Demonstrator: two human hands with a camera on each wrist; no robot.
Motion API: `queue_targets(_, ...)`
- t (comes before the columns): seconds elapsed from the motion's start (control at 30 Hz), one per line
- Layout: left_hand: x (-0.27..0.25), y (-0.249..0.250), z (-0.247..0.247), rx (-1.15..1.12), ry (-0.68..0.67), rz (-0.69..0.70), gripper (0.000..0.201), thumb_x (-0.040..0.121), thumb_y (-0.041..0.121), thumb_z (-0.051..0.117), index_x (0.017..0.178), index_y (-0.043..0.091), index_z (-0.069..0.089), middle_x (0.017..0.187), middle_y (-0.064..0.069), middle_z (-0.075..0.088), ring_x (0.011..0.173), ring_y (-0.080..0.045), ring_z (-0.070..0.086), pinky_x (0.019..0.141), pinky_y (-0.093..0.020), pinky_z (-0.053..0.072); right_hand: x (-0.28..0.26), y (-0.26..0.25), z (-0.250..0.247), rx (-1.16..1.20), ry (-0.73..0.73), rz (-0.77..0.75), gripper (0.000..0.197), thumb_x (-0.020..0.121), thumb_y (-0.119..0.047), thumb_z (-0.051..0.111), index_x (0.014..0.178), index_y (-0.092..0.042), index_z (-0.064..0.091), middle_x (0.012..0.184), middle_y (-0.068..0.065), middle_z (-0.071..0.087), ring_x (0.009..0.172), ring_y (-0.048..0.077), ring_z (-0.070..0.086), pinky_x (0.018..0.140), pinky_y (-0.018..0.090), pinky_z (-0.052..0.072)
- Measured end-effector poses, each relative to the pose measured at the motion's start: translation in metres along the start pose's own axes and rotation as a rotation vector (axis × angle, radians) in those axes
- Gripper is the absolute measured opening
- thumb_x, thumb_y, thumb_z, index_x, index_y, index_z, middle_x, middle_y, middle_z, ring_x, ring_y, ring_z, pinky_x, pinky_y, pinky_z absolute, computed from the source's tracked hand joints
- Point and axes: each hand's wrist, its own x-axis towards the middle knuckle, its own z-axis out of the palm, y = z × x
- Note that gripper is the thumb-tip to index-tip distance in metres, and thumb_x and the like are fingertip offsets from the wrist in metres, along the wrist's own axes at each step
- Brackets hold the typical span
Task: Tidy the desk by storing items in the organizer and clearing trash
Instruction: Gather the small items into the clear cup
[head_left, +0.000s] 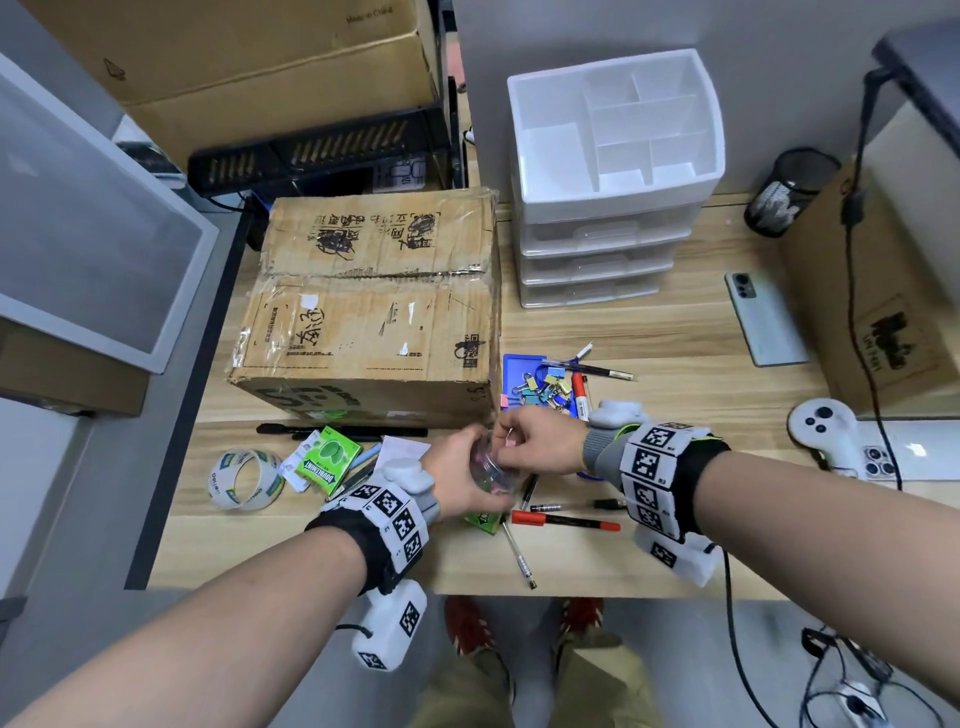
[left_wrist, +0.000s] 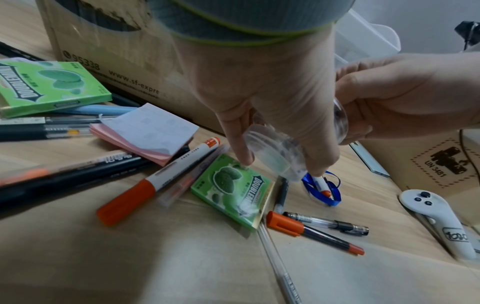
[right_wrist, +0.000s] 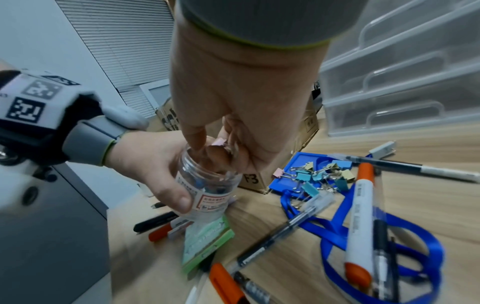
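Observation:
My left hand (head_left: 460, 470) grips a clear plastic jar (head_left: 491, 475) of binder clips just above the desk's front middle. My right hand (head_left: 514, 439) pinches a pink binder clip (right_wrist: 218, 142) at the jar's (right_wrist: 207, 185) open mouth. More coloured binder clips (head_left: 545, 391) lie on a blue tray (head_left: 517, 366) behind the hands. The white drawer organizer (head_left: 613, 171), with open top compartments, stands at the back. Pens and an orange marker (head_left: 566, 521) are scattered near the front edge, along with two green gum boxes (head_left: 328, 460) and pink sticky notes (left_wrist: 145, 133).
A large cardboard box (head_left: 374, 312) fills the desk's left half. A tape roll (head_left: 244, 480) lies at front left. At the right are a phone (head_left: 766, 317), a white controller (head_left: 826, 426), a black mesh cup (head_left: 789, 192) and a blue lanyard (right_wrist: 376, 246).

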Motion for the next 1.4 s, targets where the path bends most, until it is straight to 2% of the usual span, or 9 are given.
queue_targets(0.13, 0.002, 0.001, 0.002, -0.006, -0.002, -0.010, 0.068, 0.051, 0.045, 0.089, 0.108, 0.027, 0.057, 0.093, 0.011, 0.067, 0.083, -0.008, 0.066, 0.075, -0.025, 0.056, -0.003, 0.004, -0.008, 0.044, 0.005, 0.052, 0.019, 0.082, -0.016, 0.066, 0.100, -0.021, 0.070, 0.071, -0.010, 0.064, 0.070, 0.011, 0.061, 0.074, 0.027, 0.052)
queue_targets(0.27, 0.002, 0.000, 0.002, -0.033, 0.000, -0.023, 0.072, 0.052, 0.042, 0.091, 0.113, 0.024, 0.057, 0.097, 0.010, 0.068, 0.087, -0.008, 0.067, 0.079, -0.027, 0.057, -0.006, 0.007, -0.013, 0.055, -0.076, 0.079, 0.036, 0.082, 0.000, 0.058, 0.113, -0.017, 0.066, 0.061, -0.009, 0.067, 0.059, 0.008, 0.061, 0.059, 0.020, 0.048)
queue_targets(0.4, 0.002, -0.002, 0.001, -0.044, 0.008, -0.031, 0.071, 0.051, 0.044, 0.090, 0.110, 0.024, 0.058, 0.095, 0.011, 0.068, 0.086, -0.007, 0.066, 0.079, -0.026, 0.056, -0.008, 0.016, -0.014, 0.173, -0.133, 0.077, 0.038, 0.088, 0.004, 0.058, 0.123, -0.012, 0.056, 0.078, 0.007, 0.075, 0.065, 0.015, 0.068, 0.069, 0.023, 0.053)
queue_targets(0.57, 0.002, -0.003, -0.002, -0.040, 0.010, -0.031, 0.071, 0.050, 0.047, 0.089, 0.110, 0.024, 0.057, 0.092, 0.014, 0.065, 0.084, -0.006, 0.064, 0.075, -0.020, 0.053, -0.005, 0.017, -0.012, 0.220, -0.041, 0.096, 0.030, 0.082, -0.002, 0.073, 0.109, -0.011, 0.064, 0.092, 0.010, 0.075, 0.075, 0.019, 0.071, 0.072, 0.026, 0.058)
queue_targets(0.73, 0.006, -0.006, -0.002, -0.041, -0.002, -0.048, 0.073, 0.048, 0.049, 0.088, 0.110, 0.025, 0.058, 0.094, 0.012, 0.067, 0.085, -0.008, 0.066, 0.075, -0.023, 0.056, -0.002, 0.009, -0.018, 0.338, -0.176, 0.098, 0.032, 0.085, 0.013, 0.052, 0.109, -0.007, 0.060, 0.096, 0.014, 0.074, 0.073, 0.025, 0.070, 0.066, 0.032, 0.059)
queue_targets(0.83, 0.008, -0.009, -0.004, -0.044, 0.000, -0.052, 0.074, 0.049, 0.047, 0.089, 0.111, 0.024, 0.058, 0.097, 0.010, 0.068, 0.088, -0.009, 0.066, 0.079, -0.025, 0.056, 0.011, 0.020, -0.026, 0.401, -0.008, 0.107, 0.021, 0.085, 0.002, 0.056, 0.095, -0.015, 0.062, 0.094, 0.017, 0.075, 0.071, 0.030, 0.069, 0.065, 0.033, 0.056)
queue_targets(0.93, 0.008, -0.011, -0.005, -0.063, -0.023, -0.048, 0.076, 0.051, 0.044, 0.092, 0.116, 0.023, 0.058, 0.103, 0.009, 0.068, 0.093, -0.010, 0.066, 0.083, -0.024, 0.056, 0.025, 0.046, -0.037, -0.037, 0.295, 0.139, 0.029, 0.078, -0.008, 0.066, 0.102, -0.023, 0.064, 0.101, 0.003, 0.072, 0.088, 0.023, 0.067, 0.079, 0.035, 0.056)
queue_targets(1.1, 0.011, -0.017, -0.009, -0.133, -0.014, -0.081, 0.074, 0.052, 0.042, 0.092, 0.116, 0.024, 0.059, 0.106, 0.009, 0.069, 0.098, -0.009, 0.066, 0.089, -0.027, 0.056, 0.042, 0.065, -0.031, -0.464, 0.256, 0.071, 0.075, 0.070, -0.015, 0.078, 0.138, -0.022, 0.049, 0.124, 0.006, 0.051, 0.109, 0.026, 0.053, 0.084, 0.032, 0.048)
queue_targets(1.4, 0.012, -0.021, -0.010, -0.102, 0.028, -0.048, 0.074, 0.052, 0.040, 0.093, 0.118, 0.022, 0.062, 0.105, 0.009, 0.071, 0.095, -0.007, 0.067, 0.086, -0.023, 0.055, 0.072, 0.075, -0.013, -0.637, 0.219, 0.006, 0.052, 0.074, -0.017, 0.069, 0.124, -0.027, 0.060, 0.115, 0.005, 0.049, 0.106, 0.028, 0.046, 0.071, 0.028, 0.029)
